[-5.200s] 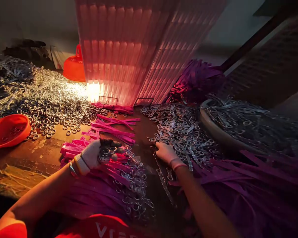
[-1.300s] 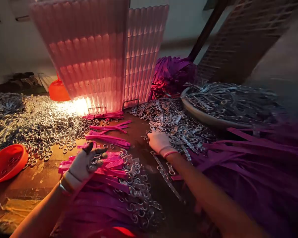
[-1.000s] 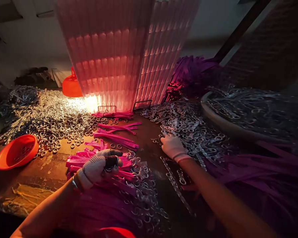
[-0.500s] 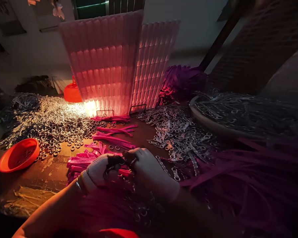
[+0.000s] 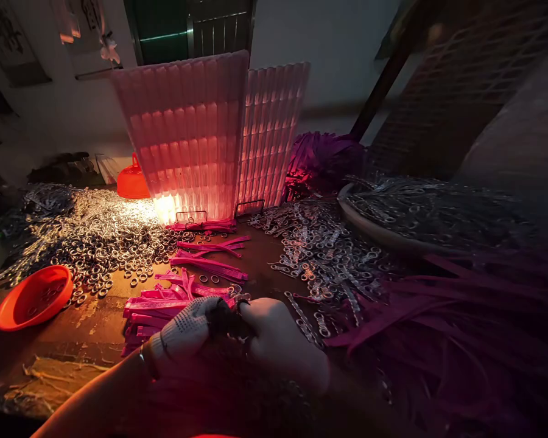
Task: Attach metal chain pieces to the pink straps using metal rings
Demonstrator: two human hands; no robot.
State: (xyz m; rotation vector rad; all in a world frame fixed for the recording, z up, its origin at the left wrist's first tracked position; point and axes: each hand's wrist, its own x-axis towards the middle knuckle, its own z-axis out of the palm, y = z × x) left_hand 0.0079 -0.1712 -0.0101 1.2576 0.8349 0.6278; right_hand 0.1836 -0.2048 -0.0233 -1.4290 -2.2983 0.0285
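Observation:
My left hand [image 5: 189, 325], in a pale knitted glove with dark dots and dark fingertips, is closed low in the middle of the view. My right hand [image 5: 278, 337], also in a pale covering, is closed right beside it, fingertips nearly meeting the left ones. A small metal ring [image 5: 242, 300] shows at the right fingertips. What the left fingers pinch is lost in shadow. Just beyond the hands lies a pile of pink straps [image 5: 153, 307]. Loose metal links [image 5: 304, 319] lie to the right of my right hand.
A red bowl [image 5: 34, 298] with a few rings stands left, near a heap of metal rings [image 5: 132, 249]. Clear ribbed panels [image 5: 192, 140] stand upright behind, beside a red lamp [image 5: 133, 179]. Right are a metal-link heap [image 5: 319, 243], a wide basin [image 5: 383, 231] and purple straps [image 5: 438, 310].
Both closed hands have shifted slightly down and right in the view, staying together. The camera has tilted a little, so the background sits lower and the panels further left.

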